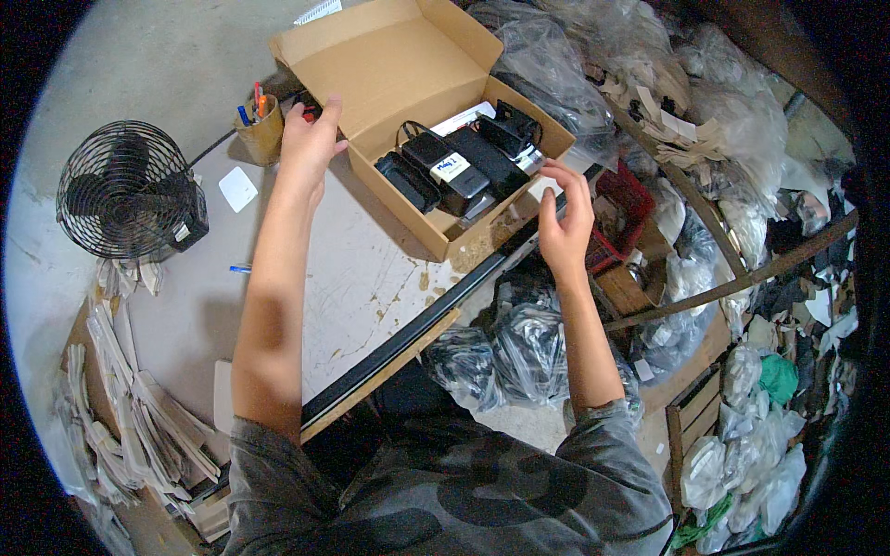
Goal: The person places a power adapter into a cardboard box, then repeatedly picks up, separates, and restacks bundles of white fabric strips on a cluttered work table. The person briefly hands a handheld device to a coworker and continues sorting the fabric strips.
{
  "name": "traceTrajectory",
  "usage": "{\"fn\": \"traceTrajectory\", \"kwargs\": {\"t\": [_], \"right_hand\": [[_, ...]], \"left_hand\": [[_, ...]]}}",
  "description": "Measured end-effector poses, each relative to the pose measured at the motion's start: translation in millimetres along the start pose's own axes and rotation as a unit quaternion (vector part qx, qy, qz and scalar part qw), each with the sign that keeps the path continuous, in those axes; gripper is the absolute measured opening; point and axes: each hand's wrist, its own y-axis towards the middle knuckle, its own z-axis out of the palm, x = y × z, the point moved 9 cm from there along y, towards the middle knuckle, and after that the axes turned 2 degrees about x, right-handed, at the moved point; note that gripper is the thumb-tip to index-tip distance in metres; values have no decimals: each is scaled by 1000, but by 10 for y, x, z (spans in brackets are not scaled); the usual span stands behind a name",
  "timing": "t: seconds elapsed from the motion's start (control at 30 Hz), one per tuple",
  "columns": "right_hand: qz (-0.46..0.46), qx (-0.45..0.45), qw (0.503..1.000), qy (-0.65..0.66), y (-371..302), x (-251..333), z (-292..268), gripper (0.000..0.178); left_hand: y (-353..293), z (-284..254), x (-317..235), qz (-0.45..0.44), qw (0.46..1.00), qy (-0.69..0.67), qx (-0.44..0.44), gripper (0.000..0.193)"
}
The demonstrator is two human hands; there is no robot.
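An open cardboard box (394, 210) sits near the table's front edge, its lid (394, 65) folded back. Several black boxy devices lie inside; one (454, 176) carries a white label, and thin black cable shows among them. My left hand (313, 139) is beside the box's left side, fingers apart and holding nothing; whether its thumb touches the cardboard I cannot tell. Just off the front right corner, my right hand (567, 222) hovers with curved, parted fingers and nothing in it.
A black wire-cage fan (130, 190) stands at the table's left, near a pen cup (260, 130) and a white card (237, 189). Flat cardboard strips (148, 408) lie lower left. Plastic bags (547, 74), a red crate (626, 208) and a curved bar (732, 287) crowd the right.
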Motion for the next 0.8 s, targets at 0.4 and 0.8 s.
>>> {"fn": "traceTrajectory", "kwargs": {"t": [0.4,0.8], "right_hand": [[92,55,993,43,1411,-1088,481,41],[126,43,991,24,2061,-1665,1094,62]], "left_hand": [[-348,180,19,143,990,10,-10,61],[-569,238,-54,162,983,84,-17,72]]}}
